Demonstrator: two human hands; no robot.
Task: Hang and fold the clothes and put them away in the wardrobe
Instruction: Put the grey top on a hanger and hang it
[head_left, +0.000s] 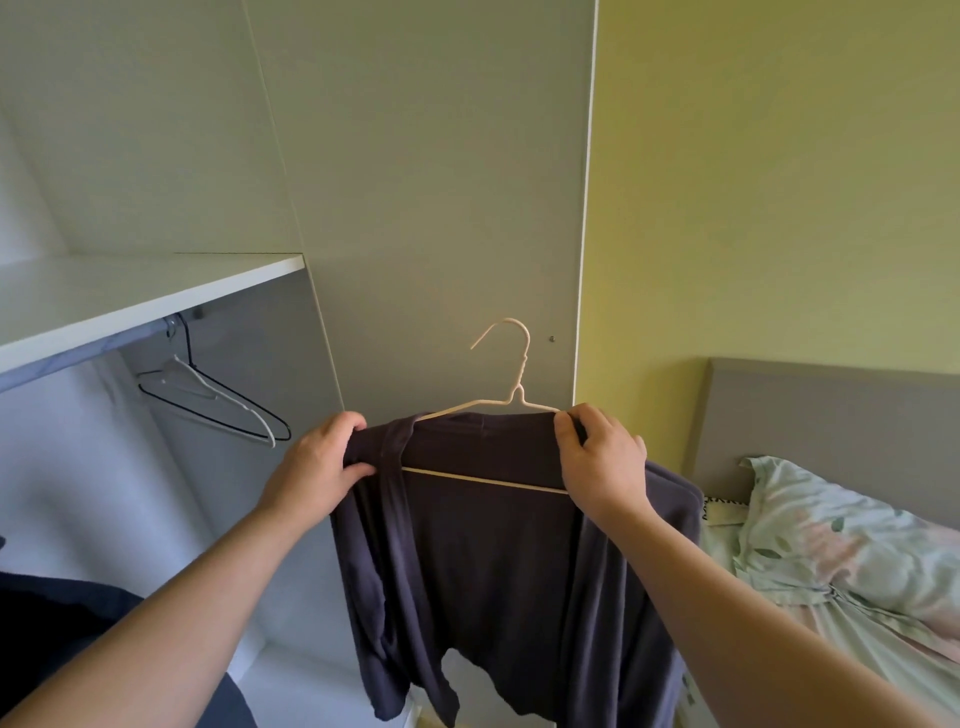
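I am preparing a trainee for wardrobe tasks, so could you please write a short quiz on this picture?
1. True or false: the dark garment already hangs under the shelf.
2. Who grips the dark garment on the cream hanger? A) left hand only; B) right hand only; C) both.
3. Fill in: the empty hangers inside the wardrobe number ____.

Key: 1 false, as it is held in front of the wardrobe; 2 C; 3 two.
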